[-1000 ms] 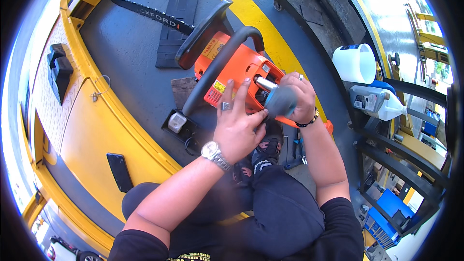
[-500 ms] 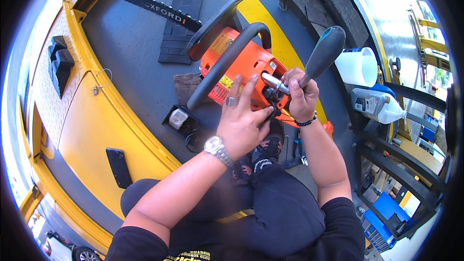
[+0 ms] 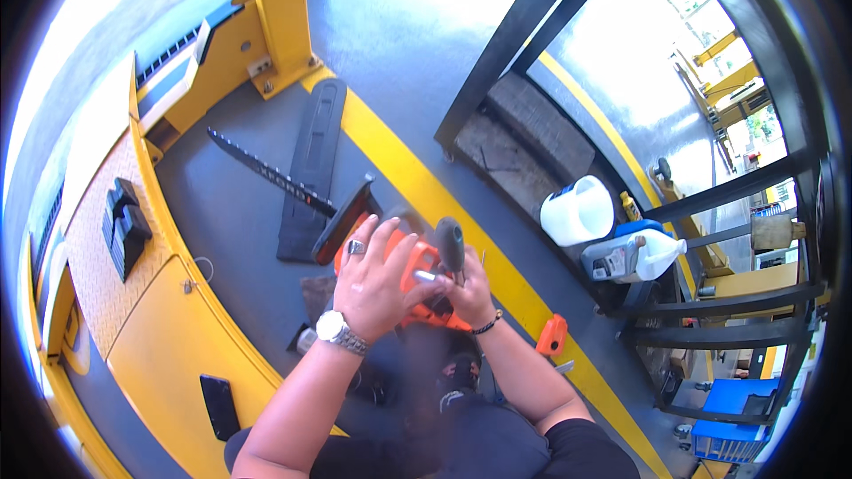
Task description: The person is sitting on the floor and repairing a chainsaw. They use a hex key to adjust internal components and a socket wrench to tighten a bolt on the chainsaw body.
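Note:
An orange chainsaw stands between my legs, its black toothed bar pointing to the far left. My left hand lies over the saw's body with fingers stretched and apart, its thumb close to a chrome socket. My right hand is closed around the head of a ratchet, whose dark grey handle sticks up toward me. The socket points left, toward the saw's opened engine area. My hands hide most of the saw's body, and the socket's tip is partly covered by my left hand.
A black bar cover lies beyond the saw. An orange cover piece sits on the floor at right. A white bucket and jugs stand by a black frame. A phone rests on the yellow lift at left.
The view has tipped upward, so the saw and hands appear lower. My right hand and the ratchet have come nearer my left hand, which has shifted over the saw's body.

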The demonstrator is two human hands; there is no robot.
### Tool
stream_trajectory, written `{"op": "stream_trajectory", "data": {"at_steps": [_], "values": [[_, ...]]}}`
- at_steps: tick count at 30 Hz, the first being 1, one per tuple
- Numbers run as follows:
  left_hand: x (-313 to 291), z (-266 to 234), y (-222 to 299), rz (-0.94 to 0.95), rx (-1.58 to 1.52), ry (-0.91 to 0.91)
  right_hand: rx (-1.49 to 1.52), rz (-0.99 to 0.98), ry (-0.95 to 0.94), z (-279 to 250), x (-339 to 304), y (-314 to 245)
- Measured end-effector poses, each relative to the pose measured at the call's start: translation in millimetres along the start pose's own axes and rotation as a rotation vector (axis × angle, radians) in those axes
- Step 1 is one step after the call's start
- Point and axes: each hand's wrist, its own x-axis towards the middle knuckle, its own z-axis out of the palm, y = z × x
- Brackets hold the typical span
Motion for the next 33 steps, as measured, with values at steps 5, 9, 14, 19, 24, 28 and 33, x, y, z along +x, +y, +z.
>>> {"op": "stream_trajectory", "data": {"at_steps": [5,9,14,19,24,28,33], "values": [[56,10,-17,-0.062,-0.040,-0.503,-0.019,0.017,-0.069,7,5,6],[73,16,-22,0.016,-0.049,-0.666,-0.097,0.063,-0.160,-3,5,-3],[62,16,-37,0.093,-0.183,-0.545,-0.174,0.062,-0.202,-2,4,-3],[51,13,-43,0.147,-0.192,-0.479,-0.220,0.070,-0.160,4,-2,-20],[49,14,-35,0.067,-0.225,-0.444,-0.194,0.082,-0.125,6,-5,-3],[48,18,-28,-0.054,-0.199,-0.401,-0.029,0.175,-0.044,11,-4,3],[50,17,-42,-0.042,-0.387,-0.386,-0.077,0.159,-0.012,15,-6,-5]]}}
